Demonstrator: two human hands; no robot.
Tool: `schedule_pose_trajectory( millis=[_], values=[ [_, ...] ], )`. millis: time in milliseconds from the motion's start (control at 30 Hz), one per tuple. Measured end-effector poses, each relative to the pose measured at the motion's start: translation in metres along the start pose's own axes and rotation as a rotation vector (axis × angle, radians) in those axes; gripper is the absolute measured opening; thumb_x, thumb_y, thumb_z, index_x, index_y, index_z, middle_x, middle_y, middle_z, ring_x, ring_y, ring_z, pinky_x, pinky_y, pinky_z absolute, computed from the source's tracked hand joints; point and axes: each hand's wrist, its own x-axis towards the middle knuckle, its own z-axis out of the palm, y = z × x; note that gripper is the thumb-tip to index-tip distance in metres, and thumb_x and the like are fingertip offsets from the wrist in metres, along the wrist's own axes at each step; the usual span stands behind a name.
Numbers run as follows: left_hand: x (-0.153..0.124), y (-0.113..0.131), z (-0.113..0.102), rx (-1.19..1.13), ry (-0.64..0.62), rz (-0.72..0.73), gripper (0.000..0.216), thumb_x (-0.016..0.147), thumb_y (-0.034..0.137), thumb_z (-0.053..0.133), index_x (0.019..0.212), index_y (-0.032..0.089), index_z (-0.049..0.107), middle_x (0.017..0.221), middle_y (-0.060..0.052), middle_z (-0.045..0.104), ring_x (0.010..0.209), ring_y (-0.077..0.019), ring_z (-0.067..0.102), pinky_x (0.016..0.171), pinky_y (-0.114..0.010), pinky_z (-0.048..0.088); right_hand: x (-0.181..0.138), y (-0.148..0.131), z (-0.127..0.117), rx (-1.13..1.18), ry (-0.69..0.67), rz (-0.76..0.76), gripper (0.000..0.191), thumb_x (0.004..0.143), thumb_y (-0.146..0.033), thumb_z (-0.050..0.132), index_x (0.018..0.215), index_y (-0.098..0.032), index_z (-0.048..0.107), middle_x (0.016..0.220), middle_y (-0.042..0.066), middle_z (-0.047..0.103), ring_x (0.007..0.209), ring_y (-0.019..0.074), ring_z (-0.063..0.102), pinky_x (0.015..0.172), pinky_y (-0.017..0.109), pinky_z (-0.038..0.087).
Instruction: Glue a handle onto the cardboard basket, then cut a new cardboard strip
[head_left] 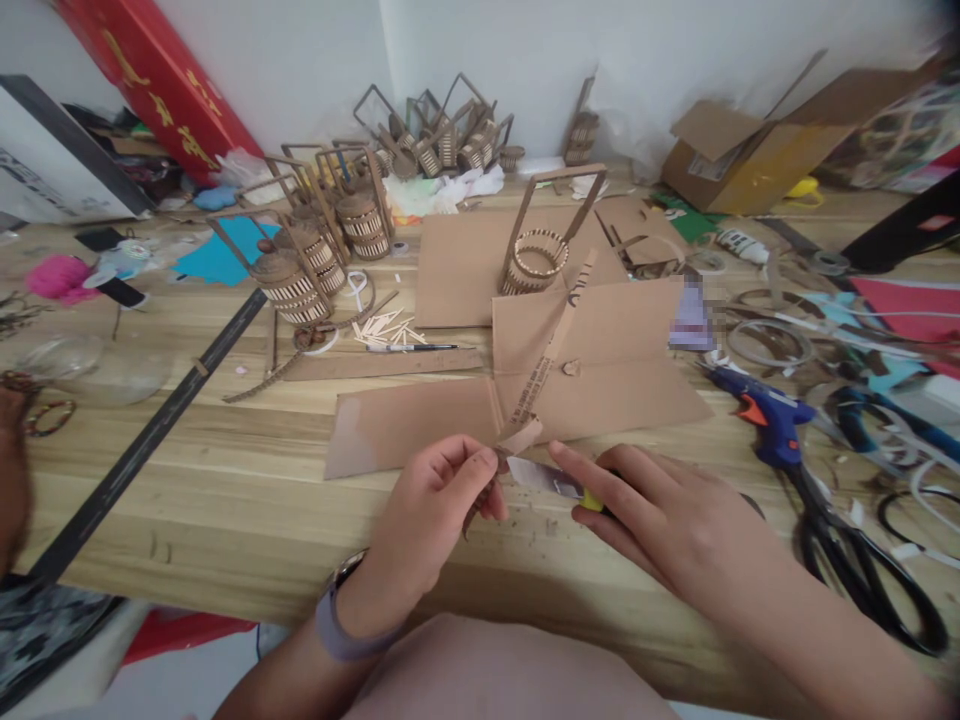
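My left hand (439, 510) pinches a narrow cardboard strip (551, 350) near its lower end, just above the table's front part. Printed letters run along this strip, which slants up and away over the flat cardboard. A dark curled end hangs below my left fingers. In my right hand (667, 510) is a utility knife (544, 478) with a broad blade and a yellow-and-black handle, partly hidden by the fingers. Its blade points left, close to the strip at my left fingertips; whether it touches cannot be made out. Beyond stands a small slatted basket (536, 262) with a tall square handle.
Folded cardboard (600, 370) lies under the strip. Finished-looking baskets (296, 285), matchsticks (386, 328) and a pen (412, 347) are to the left. A blue glue gun (772, 410), scissors (862, 560) and coiled strips crowd the right. Another person's arm (13, 470) rests far left.
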Motion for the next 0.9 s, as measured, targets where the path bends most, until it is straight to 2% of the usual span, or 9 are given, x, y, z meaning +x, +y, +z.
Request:
schedule_pose_trajectory(
  millis=[167, 233, 367, 567, 667, 767, 833, 900],
  values=[
    [0.000, -0.001, 0.000, 0.026, -0.035, 0.015, 0.029, 0.087, 0.039, 0.057, 0.066, 0.019, 0.057, 0.054, 0.002, 0.061, 0.053, -0.0113, 0.050, 0.054, -0.023, 0.037, 0.007, 0.001, -0.001, 0.020, 0.016, -0.056, 0.043, 0.098, -0.020, 0.040, 0.140, -0.022, 0.048, 0.075, -0.001, 0.057, 0.054, 0.0142, 0.053, 0.055, 0.027, 0.041],
    [-0.001, 0.001, 0.000, 0.056, -0.043, 0.012, 0.030, 0.088, 0.040, 0.057, 0.066, 0.019, 0.056, 0.055, 0.002, 0.061, 0.053, -0.0114, 0.051, 0.054, -0.022, 0.037, 0.010, 0.002, -0.002, 0.019, 0.003, -0.077, 0.046, 0.097, -0.020, 0.041, 0.142, -0.021, 0.046, 0.073, -0.001, 0.056, 0.054, 0.0145, 0.053, 0.055, 0.028, 0.041],
    [-0.003, 0.006, 0.000, 0.089, -0.062, -0.004, 0.030, 0.087, 0.041, 0.057, 0.066, 0.020, 0.056, 0.056, 0.001, 0.061, 0.053, -0.0119, 0.051, 0.054, -0.022, 0.039, 0.015, 0.007, -0.004, 0.023, -0.077, -0.120, 0.049, 0.099, -0.028, 0.043, 0.148, -0.023, 0.041, 0.072, -0.002, 0.057, 0.053, 0.0150, 0.054, 0.055, 0.028, 0.040],
    [-0.005, 0.006, -0.001, 0.139, -0.094, 0.037, 0.029, 0.089, 0.042, 0.057, 0.072, 0.019, 0.061, 0.060, 0.000, 0.063, 0.055, -0.0124, 0.052, 0.054, -0.022, 0.039, 0.023, 0.008, -0.009, 0.192, -0.203, -0.129, 0.050, 0.099, -0.022, 0.039, 0.149, -0.026, 0.043, 0.069, -0.003, 0.060, 0.051, 0.0149, 0.057, 0.050, 0.027, 0.040],
    [-0.005, 0.005, -0.002, 0.166, -0.106, 0.078, 0.029, 0.092, 0.042, 0.054, 0.078, 0.018, 0.064, 0.064, -0.001, 0.065, 0.058, -0.0129, 0.054, 0.055, -0.022, 0.039, 0.026, 0.007, -0.013, 0.493, -0.283, -0.027, 0.052, 0.099, -0.019, 0.038, 0.151, -0.026, 0.040, 0.091, 0.004, 0.073, 0.073, 0.0162, 0.070, 0.063, 0.026, 0.052],
    [-0.005, 0.004, -0.002, 0.180, -0.110, 0.097, 0.028, 0.093, 0.041, 0.053, 0.081, 0.019, 0.065, 0.067, -0.001, 0.066, 0.061, -0.0128, 0.054, 0.054, -0.022, 0.038, 0.027, 0.005, -0.018, 0.748, -0.322, 0.086, 0.054, 0.100, -0.018, 0.038, 0.153, -0.027, 0.036, 0.120, 0.007, 0.072, 0.104, 0.0180, 0.070, 0.082, 0.029, 0.058],
    [-0.005, 0.005, -0.001, 0.170, -0.111, 0.106, 0.029, 0.094, 0.042, 0.053, 0.081, 0.019, 0.065, 0.067, 0.000, 0.066, 0.060, -0.0124, 0.053, 0.054, -0.022, 0.038, 0.028, 0.004, -0.020, 0.812, -0.326, 0.139, 0.053, 0.101, -0.022, 0.038, 0.153, -0.029, 0.037, 0.122, 0.007, 0.072, 0.114, 0.0190, 0.067, 0.087, 0.032, 0.058],
    [-0.005, 0.006, 0.000, 0.159, -0.108, 0.112, 0.029, 0.094, 0.042, 0.053, 0.080, 0.019, 0.064, 0.067, 0.000, 0.066, 0.060, -0.0122, 0.054, 0.053, -0.021, 0.037, 0.026, 0.004, -0.021, 0.836, -0.308, 0.179, 0.050, 0.102, -0.027, 0.038, 0.152, -0.030, 0.039, 0.112, 0.006, 0.075, 0.113, 0.0196, 0.067, 0.086, 0.033, 0.059]
  ],
)
